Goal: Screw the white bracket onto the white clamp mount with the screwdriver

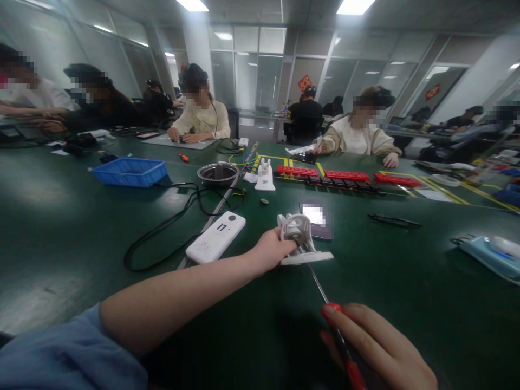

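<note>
My left hand (271, 251) is closed around the side of a white plastic housing (309, 257), tilted so that its hollow underside faces me. In my right hand (377, 341) is a screwdriver (343, 346) with a red and black handle, my fingers wrapped round the grip. Its thin metal shaft points up and left toward the housing's opening. Whether the tip touches anything inside cannot be made out. Behind the housing lies a dark flat device or card with a blurred bright area (325, 230). A similar white plastic part (265, 176) stands farther back.
A white power bank (216, 237) and black cable lie left of my hands. Farther back are a blue tray (130, 173), a round metal bowl (218, 173) and red strips (346, 175). Black tweezers (395, 220) and a light-blue item (489, 257) lie right. Several people sit around.
</note>
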`<state>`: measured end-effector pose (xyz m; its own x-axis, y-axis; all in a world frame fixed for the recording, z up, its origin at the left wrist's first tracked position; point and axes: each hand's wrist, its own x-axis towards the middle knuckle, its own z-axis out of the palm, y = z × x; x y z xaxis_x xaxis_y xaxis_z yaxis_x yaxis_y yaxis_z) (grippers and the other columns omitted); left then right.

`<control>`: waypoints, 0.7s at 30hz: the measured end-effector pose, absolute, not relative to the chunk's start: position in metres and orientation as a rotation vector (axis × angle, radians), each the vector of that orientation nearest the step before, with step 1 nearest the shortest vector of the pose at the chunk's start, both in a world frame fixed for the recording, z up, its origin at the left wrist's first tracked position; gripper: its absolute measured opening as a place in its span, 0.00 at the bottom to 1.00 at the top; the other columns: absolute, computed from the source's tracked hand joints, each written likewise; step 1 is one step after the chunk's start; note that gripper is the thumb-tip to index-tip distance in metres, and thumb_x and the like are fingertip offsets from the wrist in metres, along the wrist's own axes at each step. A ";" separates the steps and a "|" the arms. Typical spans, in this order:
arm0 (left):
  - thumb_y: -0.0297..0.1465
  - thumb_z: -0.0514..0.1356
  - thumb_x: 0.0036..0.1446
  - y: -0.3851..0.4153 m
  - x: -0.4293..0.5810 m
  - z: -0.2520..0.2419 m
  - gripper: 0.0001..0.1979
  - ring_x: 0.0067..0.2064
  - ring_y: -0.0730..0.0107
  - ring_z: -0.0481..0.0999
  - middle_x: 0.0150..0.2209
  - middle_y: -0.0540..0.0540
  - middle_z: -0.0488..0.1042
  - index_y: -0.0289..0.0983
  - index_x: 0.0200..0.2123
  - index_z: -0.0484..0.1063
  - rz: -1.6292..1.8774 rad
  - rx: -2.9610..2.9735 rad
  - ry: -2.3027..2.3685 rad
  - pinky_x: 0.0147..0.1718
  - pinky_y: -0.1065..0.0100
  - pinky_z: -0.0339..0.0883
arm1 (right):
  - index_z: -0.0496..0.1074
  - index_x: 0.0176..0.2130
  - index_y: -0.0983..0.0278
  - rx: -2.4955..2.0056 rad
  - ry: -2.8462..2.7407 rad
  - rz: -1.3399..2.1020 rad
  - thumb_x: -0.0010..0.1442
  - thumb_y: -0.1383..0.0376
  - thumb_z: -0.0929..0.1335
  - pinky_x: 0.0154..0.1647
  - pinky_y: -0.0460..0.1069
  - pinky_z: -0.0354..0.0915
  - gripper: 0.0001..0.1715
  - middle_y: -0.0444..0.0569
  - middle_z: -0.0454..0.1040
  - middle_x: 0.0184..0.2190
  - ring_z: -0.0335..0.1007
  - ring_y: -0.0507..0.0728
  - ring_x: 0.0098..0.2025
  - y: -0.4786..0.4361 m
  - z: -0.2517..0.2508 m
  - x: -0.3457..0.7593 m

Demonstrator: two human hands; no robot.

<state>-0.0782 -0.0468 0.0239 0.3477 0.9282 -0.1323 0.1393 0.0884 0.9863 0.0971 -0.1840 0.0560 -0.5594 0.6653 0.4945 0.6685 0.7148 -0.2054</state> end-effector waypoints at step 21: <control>0.33 0.51 0.51 -0.054 -0.078 0.026 0.21 0.45 0.60 0.69 0.46 0.43 0.69 0.35 0.49 0.60 0.745 1.132 0.921 0.46 0.58 0.58 | 0.64 0.45 0.58 -0.955 -2.145 -0.039 0.53 0.65 0.66 0.25 0.45 0.67 0.17 0.46 0.71 0.30 0.69 0.52 0.28 -0.128 0.059 0.128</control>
